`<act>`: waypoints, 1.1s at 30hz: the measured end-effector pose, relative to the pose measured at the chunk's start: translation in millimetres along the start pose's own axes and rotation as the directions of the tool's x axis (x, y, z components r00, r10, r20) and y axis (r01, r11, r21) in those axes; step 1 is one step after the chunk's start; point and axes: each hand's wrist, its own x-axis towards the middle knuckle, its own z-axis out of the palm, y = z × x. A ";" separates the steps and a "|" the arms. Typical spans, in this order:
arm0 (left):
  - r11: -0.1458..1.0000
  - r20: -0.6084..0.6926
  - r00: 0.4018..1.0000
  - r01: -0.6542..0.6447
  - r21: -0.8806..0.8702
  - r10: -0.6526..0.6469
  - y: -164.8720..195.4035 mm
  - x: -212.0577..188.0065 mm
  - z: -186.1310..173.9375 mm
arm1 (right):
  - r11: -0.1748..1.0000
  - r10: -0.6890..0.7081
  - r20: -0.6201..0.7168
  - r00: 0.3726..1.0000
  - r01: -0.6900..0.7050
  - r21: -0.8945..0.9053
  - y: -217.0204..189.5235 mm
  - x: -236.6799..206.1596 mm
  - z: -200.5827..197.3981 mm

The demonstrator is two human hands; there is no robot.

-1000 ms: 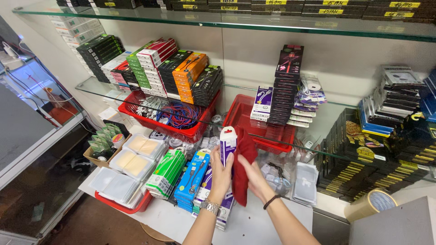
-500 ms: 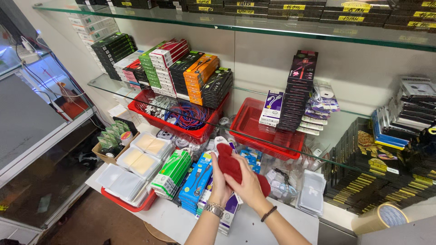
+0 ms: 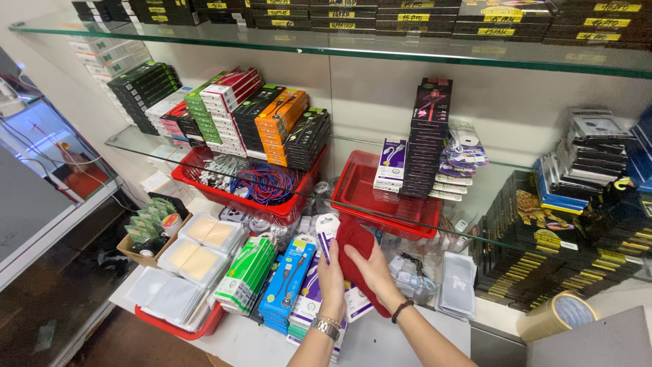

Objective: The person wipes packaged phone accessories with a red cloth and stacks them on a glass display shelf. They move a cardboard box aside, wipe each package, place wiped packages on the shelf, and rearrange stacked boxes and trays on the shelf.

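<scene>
A phone-accessory shop: glass shelves (image 3: 204, 146) stacked with boxed cables (image 3: 278, 122) and red baskets (image 3: 380, 197) of stock.

A red basket (image 3: 204, 182) of tangled blue and white cables sits on the glass shelf (image 3: 136, 144), with stacked boxes in green, red, black and orange behind it. Beside it stands a second red basket (image 3: 360, 197), holding nothing, near a tall stack of black packs (image 3: 428, 136). A roll of brown tape (image 3: 557, 314) lies at the lower right. Clear cases (image 3: 456, 293) rest on the white surface (image 3: 244, 340).
</scene>
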 end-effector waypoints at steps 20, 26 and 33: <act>0.863 0.471 0.877 -0.311 0.398 0.099 54.0 116.0 123.4 | 0.985 0.018 -0.058 0.998 -0.007 0.173 -30.4 105.4 -82.4; 0.760 0.548 0.813 -0.479 0.439 0.196 30.8 123.4 147.8 | 0.886 0.258 -0.273 0.927 -0.115 0.448 -10.6 114.8 -90.5; 0.731 0.456 0.858 -0.466 0.499 0.236 16.9 119.3 174.0 | 0.889 0.088 -0.169 0.982 -0.001 0.458 -7.2 117.5 -80.0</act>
